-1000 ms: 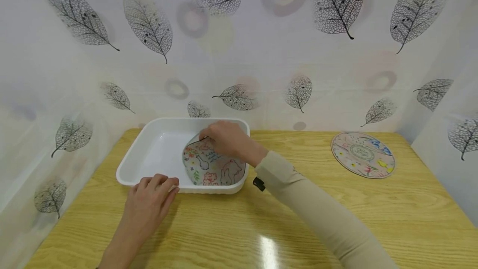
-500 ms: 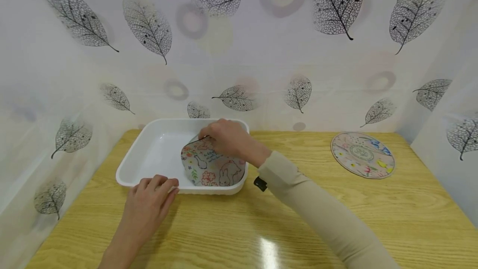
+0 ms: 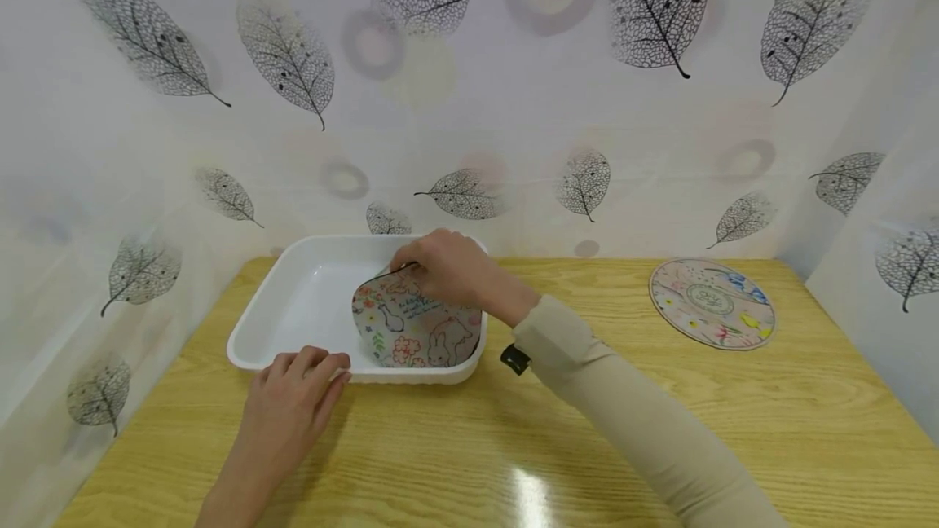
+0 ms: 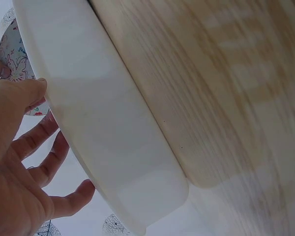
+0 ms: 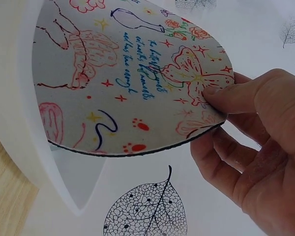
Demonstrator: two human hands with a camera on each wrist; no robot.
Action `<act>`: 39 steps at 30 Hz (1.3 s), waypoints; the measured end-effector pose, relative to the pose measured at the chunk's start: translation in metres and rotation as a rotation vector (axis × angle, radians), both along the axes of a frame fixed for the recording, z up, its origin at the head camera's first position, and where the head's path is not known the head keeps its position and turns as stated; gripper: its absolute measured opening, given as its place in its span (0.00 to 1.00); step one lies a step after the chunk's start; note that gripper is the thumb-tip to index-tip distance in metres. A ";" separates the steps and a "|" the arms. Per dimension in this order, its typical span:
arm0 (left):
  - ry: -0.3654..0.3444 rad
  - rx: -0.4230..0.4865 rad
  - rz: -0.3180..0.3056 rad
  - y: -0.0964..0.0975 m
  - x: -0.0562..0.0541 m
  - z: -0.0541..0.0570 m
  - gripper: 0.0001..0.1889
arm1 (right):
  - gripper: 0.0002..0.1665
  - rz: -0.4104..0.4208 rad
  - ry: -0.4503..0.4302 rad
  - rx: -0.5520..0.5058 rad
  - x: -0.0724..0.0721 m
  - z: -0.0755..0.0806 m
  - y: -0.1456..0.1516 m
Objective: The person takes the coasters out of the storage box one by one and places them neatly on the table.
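Observation:
In the head view, my right hand (image 3: 451, 267) pinches the far edge of a round mouse pad (image 3: 411, 324) printed with rabbits, flowers and blue writing. The right wrist view shows my thumb on the printed face of the mouse pad (image 5: 132, 73) and fingers beneath its black edge. It stands tilted inside a white plastic tray (image 3: 293, 300), its lower edge near the tray's front right corner. My left hand (image 3: 289, 398) grips the tray's front rim. In the left wrist view, its thumb is at the rim of the tray (image 4: 103, 123) and several fingertips curl over it.
A second round mouse pad (image 3: 711, 304) with flowers and a centre emblem lies flat at the table's back right. The wood-grain table (image 3: 587, 430) meets a leaf-printed curtain (image 3: 513, 121) at the back and sides. A small black clip (image 3: 515, 359) is beside the right cuff.
My right hand has lifted slightly, and the mouse pad's held edge has risen and tilted a little more toward me. My left hand stays on the rim; the other mouse pad has not moved.

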State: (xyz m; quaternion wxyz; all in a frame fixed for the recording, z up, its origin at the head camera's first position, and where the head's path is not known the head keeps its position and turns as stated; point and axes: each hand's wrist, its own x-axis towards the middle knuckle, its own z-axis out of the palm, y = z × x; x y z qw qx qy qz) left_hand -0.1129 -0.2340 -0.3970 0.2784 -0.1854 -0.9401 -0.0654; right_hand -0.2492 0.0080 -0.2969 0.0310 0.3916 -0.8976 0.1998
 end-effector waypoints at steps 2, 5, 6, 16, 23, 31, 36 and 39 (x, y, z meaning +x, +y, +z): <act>-0.004 0.001 0.003 0.000 0.000 0.000 0.12 | 0.16 0.005 0.001 -0.010 0.000 0.000 0.001; -0.010 0.002 0.007 0.000 0.000 -0.001 0.12 | 0.16 0.008 -0.009 -0.025 -0.001 0.001 0.003; -0.011 0.002 0.007 0.000 0.000 -0.001 0.12 | 0.16 0.010 -0.010 -0.029 -0.001 0.001 0.003; 0.007 0.002 0.002 0.001 0.001 -0.002 0.12 | 0.17 0.037 -0.007 -0.088 -0.003 0.002 0.011; 0.016 0.004 -0.002 0.001 0.001 -0.002 0.12 | 0.17 0.050 0.011 -0.151 -0.005 0.001 0.017; 0.020 0.015 -0.005 0.001 0.000 -0.002 0.13 | 0.17 0.061 0.002 -0.162 -0.007 0.000 0.022; 0.011 0.017 -0.001 0.001 0.000 -0.003 0.12 | 0.18 0.065 -0.023 -0.146 -0.007 -0.001 0.022; 0.015 0.019 -0.003 0.001 0.000 -0.003 0.12 | 0.17 0.056 -0.048 -0.127 -0.008 -0.001 0.022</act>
